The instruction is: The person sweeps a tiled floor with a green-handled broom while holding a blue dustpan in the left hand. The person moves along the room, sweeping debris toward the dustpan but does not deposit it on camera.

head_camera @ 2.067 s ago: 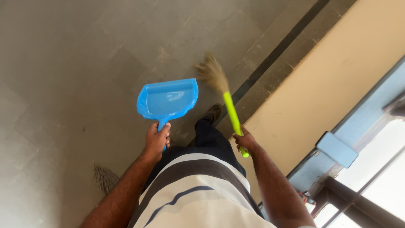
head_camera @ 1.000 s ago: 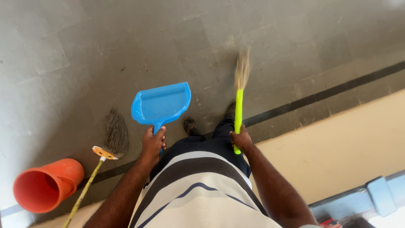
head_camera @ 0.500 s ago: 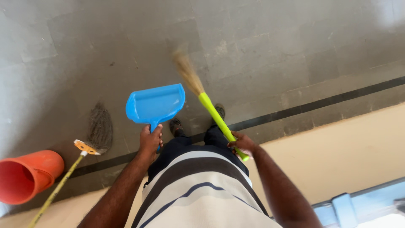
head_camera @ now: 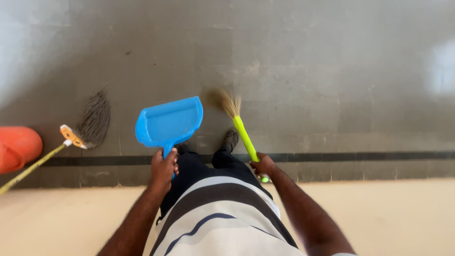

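Hands are both gripping: left hand (head_camera: pixel 163 169) is wrapping the light, stiff blue dustpan (head_camera: pixel 169 123) handle; right hand (head_camera: pixel 263 165), at 3 o'clock, is clutching the green hand broom (head_camera: pixel 243 135) with soft bristles.

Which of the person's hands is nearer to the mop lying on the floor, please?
Left. The left hand, gripping the blue dustpan, is closer to the mop; the right hand, holding the brush, is farther away.

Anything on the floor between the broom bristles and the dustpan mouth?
Nothing visible. The broom in the right hand has its bristles beside the blue dustpan held by the left hand; only bare grey floor shows between. The mop lies off left.
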{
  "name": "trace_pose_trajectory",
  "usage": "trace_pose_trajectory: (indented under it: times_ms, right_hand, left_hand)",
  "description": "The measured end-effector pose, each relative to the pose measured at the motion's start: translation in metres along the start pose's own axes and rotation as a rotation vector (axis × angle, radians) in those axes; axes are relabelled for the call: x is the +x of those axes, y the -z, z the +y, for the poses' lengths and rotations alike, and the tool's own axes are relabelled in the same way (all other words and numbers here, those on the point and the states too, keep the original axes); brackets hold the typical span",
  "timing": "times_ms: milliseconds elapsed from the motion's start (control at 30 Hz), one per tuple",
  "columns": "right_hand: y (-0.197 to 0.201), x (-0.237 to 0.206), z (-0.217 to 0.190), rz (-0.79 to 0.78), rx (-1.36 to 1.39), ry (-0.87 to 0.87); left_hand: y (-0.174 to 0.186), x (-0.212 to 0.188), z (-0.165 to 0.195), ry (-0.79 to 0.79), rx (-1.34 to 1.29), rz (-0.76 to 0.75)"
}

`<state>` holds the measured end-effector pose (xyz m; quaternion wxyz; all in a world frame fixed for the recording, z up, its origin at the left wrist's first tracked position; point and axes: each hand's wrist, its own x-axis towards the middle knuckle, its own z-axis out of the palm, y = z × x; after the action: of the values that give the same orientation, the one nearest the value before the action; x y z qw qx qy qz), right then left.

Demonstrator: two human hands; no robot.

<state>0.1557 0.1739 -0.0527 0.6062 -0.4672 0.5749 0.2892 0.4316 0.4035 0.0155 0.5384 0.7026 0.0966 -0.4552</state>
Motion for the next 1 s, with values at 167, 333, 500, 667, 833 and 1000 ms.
trace_pose_trajectory:
  times_ms: [167, 333, 500, 667, 833, 1000]
  right_hand:
    - [0.038, -0.011, -0.053, -0.206, -0.232, -0.009]
    - [0.005, 0.016, -0.1, -0.426, -0.588, 0.017]
    - [-0.078, 0.048, -0.12, -0.252, -1.222, 0.352]
    - [-0.084, 0.067, -0.146, -0.063, -0.861, 0.056]
    - [-0.064, 0.09, -0.187, 0.042, -0.347, 0.065]
    - [-0.064, 0.088, -0.26, 0.062, -0.329, 0.157]
  left_hand:
    - [-0.001, -0.009, -0.02, 0.044, -0.072, 0.128]
    - [0.011, -0.001, -0.026, 0.078, -0.111, 0.188]
    - [0.03, 0.009, -0.02, 0.03, -0.207, 0.21]
    - [0.06, 0.003, -0.011, 0.024, -0.274, 0.315]
    - [0.099, -0.001, -0.009, 0.013, -0.357, 0.397]
    - [0.149, 0.022, -0.002, 0.002, -0.412, 0.451]
